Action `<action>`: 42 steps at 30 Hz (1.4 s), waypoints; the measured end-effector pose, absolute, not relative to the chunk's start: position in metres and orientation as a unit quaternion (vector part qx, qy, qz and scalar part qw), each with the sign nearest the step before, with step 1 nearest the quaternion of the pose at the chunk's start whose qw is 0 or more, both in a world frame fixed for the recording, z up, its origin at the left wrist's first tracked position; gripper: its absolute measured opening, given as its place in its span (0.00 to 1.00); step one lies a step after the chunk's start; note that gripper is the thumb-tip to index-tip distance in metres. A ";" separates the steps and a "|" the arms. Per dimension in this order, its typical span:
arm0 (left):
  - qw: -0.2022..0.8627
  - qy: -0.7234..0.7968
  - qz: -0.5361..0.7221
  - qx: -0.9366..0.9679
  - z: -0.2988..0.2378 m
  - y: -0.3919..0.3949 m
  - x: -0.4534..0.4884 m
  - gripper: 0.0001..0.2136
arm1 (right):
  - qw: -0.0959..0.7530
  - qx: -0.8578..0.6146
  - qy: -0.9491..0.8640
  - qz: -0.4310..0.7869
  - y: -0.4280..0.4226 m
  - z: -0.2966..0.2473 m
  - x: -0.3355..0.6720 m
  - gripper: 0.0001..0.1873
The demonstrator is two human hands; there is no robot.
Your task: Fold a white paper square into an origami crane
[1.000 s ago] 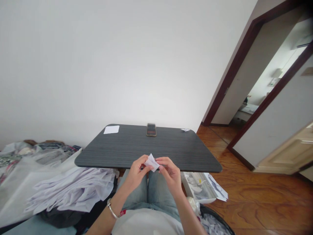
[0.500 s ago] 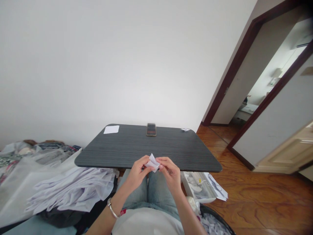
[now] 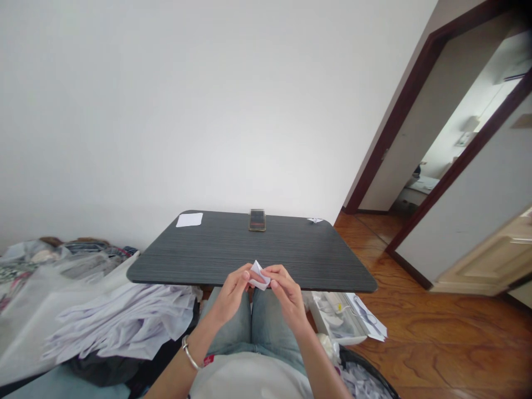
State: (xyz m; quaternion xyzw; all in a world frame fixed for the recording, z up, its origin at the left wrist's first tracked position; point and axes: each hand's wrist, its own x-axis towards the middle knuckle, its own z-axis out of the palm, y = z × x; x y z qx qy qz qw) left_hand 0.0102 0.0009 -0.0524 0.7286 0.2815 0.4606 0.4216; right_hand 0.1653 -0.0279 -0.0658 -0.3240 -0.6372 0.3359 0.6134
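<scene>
A small folded piece of white paper (image 3: 258, 272) is held between both hands, just above the near edge of the dark table (image 3: 195, 249). My left hand (image 3: 233, 291) pinches its left side, with the thumb on top. On the opposite side, my right hand (image 3: 286, 289) grips the paper, thumb below and index finger across its upper face. One corner of the paper points up and away from me. Parts of its underside are hidden by the fingers.
White paper sheets (image 3: 189, 220) lie at the table's far left. A small framed stand (image 3: 257, 220) is at the back middle, and a folded paper figure (image 3: 315, 220) at the far right. White cloth (image 3: 124, 321) is heaped left; a white box (image 3: 338, 318) stands right.
My left thumb has lifted from the paper's lower left and shifted up. The paper has turned slightly and its flaps lie narrower. The table's contents look unmoved.
</scene>
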 end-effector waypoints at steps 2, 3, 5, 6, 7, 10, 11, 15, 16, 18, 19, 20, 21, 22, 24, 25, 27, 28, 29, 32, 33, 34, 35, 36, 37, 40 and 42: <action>0.435 0.289 0.464 0.715 -0.051 0.000 0.011 0.25 | 0.614 -0.323 -0.630 0.348 -0.028 -0.065 0.166 0.15; 0.440 0.293 0.461 0.713 -0.051 0.000 0.011 0.23 | 0.614 -0.322 -0.627 0.355 -0.028 -0.065 0.166 0.15; 0.444 0.300 0.452 0.713 -0.050 0.000 0.011 0.20 | 0.613 -0.322 -0.620 0.369 -0.028 -0.065 0.167 0.16; 0.446 0.304 0.447 0.713 -0.049 0.000 0.012 0.20 | 0.611 -0.323 -0.618 0.375 -0.027 -0.065 0.168 0.16; 0.448 0.308 0.443 0.713 -0.049 0.001 0.012 0.20 | 0.608 -0.325 -0.616 0.382 -0.026 -0.066 0.169 0.17; 0.458 0.310 0.443 0.706 -0.051 0.001 0.011 0.20 | 0.595 -0.334 -0.613 0.399 -0.024 -0.067 0.171 0.19; 0.466 0.307 0.444 0.701 -0.051 0.001 0.011 0.20 | 0.592 -0.336 -0.611 0.403 -0.023 -0.067 0.172 0.19; 0.541 0.275 0.433 0.666 -0.054 0.001 0.011 0.19 | 0.590 -0.347 -0.615 0.391 -0.022 -0.067 0.175 0.19; 0.566 0.265 0.428 0.653 -0.055 0.002 0.011 0.19 | 0.589 -0.351 -0.619 0.383 -0.022 -0.067 0.175 0.18; 0.599 0.259 0.422 0.630 -0.058 0.003 0.012 0.17 | 0.590 -0.355 -0.625 0.367 -0.022 -0.066 0.176 0.16; 0.605 0.265 0.418 0.624 -0.059 0.004 0.012 0.16 | 0.592 -0.355 -0.626 0.362 -0.022 -0.066 0.176 0.15; 0.604 0.276 0.415 0.622 -0.060 0.004 0.013 0.15 | 0.596 -0.353 -0.625 0.360 -0.022 -0.066 0.176 0.14; 0.598 0.288 0.412 0.624 -0.060 0.005 0.013 0.13 | 0.599 -0.350 -0.622 0.363 -0.022 -0.066 0.176 0.13; 0.590 0.298 0.412 0.627 -0.061 0.005 0.012 0.12 | 0.601 -0.348 -0.617 0.370 -0.021 -0.066 0.176 0.13; 0.570 0.310 0.415 0.638 -0.060 0.006 0.011 0.08 | 0.604 -0.345 -0.599 0.397 -0.021 -0.067 0.176 0.12; 0.559 0.311 0.417 0.645 -0.060 0.006 0.011 0.06 | 0.606 -0.345 -0.586 0.414 -0.020 -0.068 0.176 0.12; 0.535 0.313 0.418 0.664 -0.057 0.007 0.009 0.03 | 0.608 -0.348 -0.555 0.448 -0.019 -0.070 0.176 0.12; 0.522 0.314 0.418 0.674 -0.056 0.007 0.009 0.02 | 0.607 -0.349 -0.541 0.466 -0.018 -0.072 0.176 0.11; 0.507 0.316 0.419 0.684 -0.054 0.007 0.009 0.01 | 0.602 -0.349 -0.530 0.484 -0.018 -0.073 0.176 0.11; 0.462 0.316 0.424 0.712 -0.051 0.006 0.008 0.02 | 0.570 -0.356 -0.528 0.520 -0.015 -0.077 0.177 0.12; 0.449 0.315 0.426 0.719 -0.050 0.006 0.007 0.02 | 0.559 -0.365 -0.532 0.520 -0.015 -0.078 0.177 0.11; 0.437 0.313 0.429 0.726 -0.049 0.006 0.007 0.03 | 0.554 -0.376 -0.534 0.516 -0.015 -0.079 0.177 0.11; 0.427 0.311 0.432 0.731 -0.049 0.006 0.007 0.03 | 0.554 -0.387 -0.533 0.509 -0.015 -0.079 0.177 0.11; 0.420 0.308 0.434 0.735 -0.049 0.005 0.006 0.03 | 0.559 -0.396 -0.529 0.500 -0.015 -0.079 0.176 0.11; 0.416 0.305 0.438 0.737 -0.050 0.005 0.006 0.03 | 0.569 -0.402 -0.523 0.491 -0.016 -0.079 0.176 0.11; 0.422 0.295 0.447 0.731 -0.053 0.006 0.005 0.02 | 0.605 -0.405 -0.504 0.464 -0.019 -0.077 0.172 0.10; 0.448 0.295 0.450 0.714 -0.054 0.007 0.005 0.03 | 0.625 -0.407 -0.494 0.447 -0.022 -0.076 0.168 0.10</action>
